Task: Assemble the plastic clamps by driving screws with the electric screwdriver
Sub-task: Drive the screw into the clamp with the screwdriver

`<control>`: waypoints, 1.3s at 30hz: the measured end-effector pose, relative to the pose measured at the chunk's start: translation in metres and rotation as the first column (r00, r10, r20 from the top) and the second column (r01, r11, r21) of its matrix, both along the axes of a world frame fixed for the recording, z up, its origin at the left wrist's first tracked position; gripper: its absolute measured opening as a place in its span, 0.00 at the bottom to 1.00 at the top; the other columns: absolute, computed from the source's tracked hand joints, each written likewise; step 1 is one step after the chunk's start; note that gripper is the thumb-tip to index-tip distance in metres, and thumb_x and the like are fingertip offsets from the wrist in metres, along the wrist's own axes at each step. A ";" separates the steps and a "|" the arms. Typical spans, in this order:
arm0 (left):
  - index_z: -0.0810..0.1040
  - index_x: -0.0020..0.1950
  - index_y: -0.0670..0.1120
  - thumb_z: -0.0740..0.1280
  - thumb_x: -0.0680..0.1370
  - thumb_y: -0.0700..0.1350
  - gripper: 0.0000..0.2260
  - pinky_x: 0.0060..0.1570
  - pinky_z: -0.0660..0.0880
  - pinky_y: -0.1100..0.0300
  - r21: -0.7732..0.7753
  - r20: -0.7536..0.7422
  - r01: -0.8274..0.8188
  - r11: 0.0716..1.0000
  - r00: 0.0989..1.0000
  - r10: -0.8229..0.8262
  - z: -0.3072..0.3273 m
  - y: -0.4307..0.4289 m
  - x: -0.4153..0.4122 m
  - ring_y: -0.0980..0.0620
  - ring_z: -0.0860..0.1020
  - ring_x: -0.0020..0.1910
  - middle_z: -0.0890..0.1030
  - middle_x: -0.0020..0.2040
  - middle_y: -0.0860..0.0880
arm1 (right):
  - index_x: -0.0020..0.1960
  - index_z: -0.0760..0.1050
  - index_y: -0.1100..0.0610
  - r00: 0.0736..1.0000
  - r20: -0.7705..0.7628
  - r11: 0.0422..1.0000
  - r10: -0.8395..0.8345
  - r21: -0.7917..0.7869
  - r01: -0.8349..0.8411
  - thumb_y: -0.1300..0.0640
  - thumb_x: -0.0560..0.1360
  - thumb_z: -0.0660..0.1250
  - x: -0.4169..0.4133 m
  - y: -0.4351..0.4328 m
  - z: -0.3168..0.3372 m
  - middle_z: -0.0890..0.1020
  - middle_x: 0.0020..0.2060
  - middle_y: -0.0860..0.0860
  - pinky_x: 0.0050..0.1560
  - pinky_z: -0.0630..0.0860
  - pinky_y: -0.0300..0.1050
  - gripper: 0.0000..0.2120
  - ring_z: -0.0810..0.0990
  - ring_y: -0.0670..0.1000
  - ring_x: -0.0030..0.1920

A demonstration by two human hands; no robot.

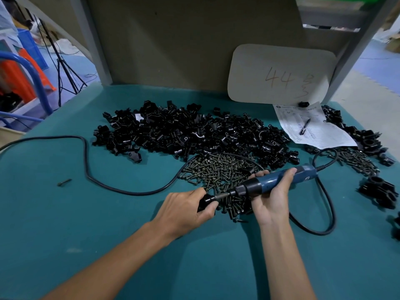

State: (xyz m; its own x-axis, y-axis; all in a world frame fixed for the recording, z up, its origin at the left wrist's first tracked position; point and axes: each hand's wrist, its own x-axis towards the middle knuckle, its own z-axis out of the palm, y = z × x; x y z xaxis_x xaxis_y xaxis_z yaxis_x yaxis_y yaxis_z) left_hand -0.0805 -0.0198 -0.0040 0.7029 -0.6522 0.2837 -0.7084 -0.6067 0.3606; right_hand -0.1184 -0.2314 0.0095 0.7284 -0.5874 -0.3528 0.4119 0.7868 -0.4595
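Note:
My left hand (186, 207) grips a black plastic clamp (206, 201) just above the green table (86, 224). My right hand (271, 195) holds the blue electric screwdriver (279, 180) lying almost level, its bit pointing left into the clamp. A heap of dark screws (218, 172) lies right behind both hands. Behind that spreads a big pile of loose black clamp parts (190, 131).
The screwdriver's black cable (91, 176) loops across the table at the left and curls round at the right. A paper sheet (311, 128) with a metal ring, more screws and several clamps (378, 191) lie at the right. One stray screw (64, 182) lies far left.

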 end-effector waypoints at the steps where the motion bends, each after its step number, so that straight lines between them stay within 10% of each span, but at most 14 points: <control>1: 0.69 0.41 0.49 0.52 0.78 0.64 0.20 0.27 0.61 0.57 -0.014 0.009 0.000 1.000 1.000 0.001 0.000 0.001 -0.001 0.52 0.69 0.25 0.71 0.28 0.55 | 0.61 0.68 0.56 1.000 0.001 1.000 0.005 -0.001 -0.005 0.36 0.76 0.68 0.000 0.001 0.000 0.77 0.38 0.50 0.47 0.82 0.47 0.26 0.79 0.48 0.37; 23: 0.71 0.42 0.51 0.46 0.78 0.64 0.22 0.27 0.57 0.63 -0.036 -0.003 -0.006 0.999 1.000 0.006 -0.005 0.001 0.001 0.54 0.67 0.22 0.70 0.25 0.55 | 0.56 0.68 0.56 0.997 0.066 1.000 0.030 0.006 -0.031 0.34 0.74 0.69 0.000 0.000 0.003 0.78 0.37 0.50 0.51 0.81 0.47 0.27 0.79 0.48 0.36; 34: 0.67 0.34 0.51 0.56 0.78 0.57 0.16 0.24 0.63 0.57 -0.351 -0.055 0.010 0.936 0.998 -0.031 -0.005 0.014 -0.001 0.51 0.67 0.22 0.68 0.23 0.52 | 0.67 0.69 0.58 0.995 -0.050 0.971 -0.088 -0.229 0.075 0.45 0.78 0.69 -0.012 -0.006 0.029 0.83 0.45 0.53 0.50 0.83 0.49 0.24 0.85 0.50 0.43; 39: 0.68 0.42 0.51 0.55 0.79 0.61 0.15 0.29 0.63 0.57 -0.311 -0.043 -0.062 0.948 0.998 0.051 -0.004 0.007 -0.001 0.55 0.69 0.27 0.71 0.29 0.55 | 0.58 0.74 0.54 0.840 -0.527 0.704 -0.129 -0.645 -0.297 0.45 0.77 0.73 -0.037 -0.044 0.035 0.82 0.49 0.54 0.50 0.83 0.56 0.17 0.84 0.56 0.44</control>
State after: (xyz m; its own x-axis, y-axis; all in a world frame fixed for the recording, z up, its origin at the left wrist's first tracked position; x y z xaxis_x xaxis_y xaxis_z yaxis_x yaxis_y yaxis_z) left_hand -0.0815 -0.0124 -0.0085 0.7491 -0.4936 0.4419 -0.6601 -0.4989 0.5616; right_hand -0.1555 -0.2756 0.0448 0.6260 -0.7538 -0.2000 -0.0963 0.1797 -0.9790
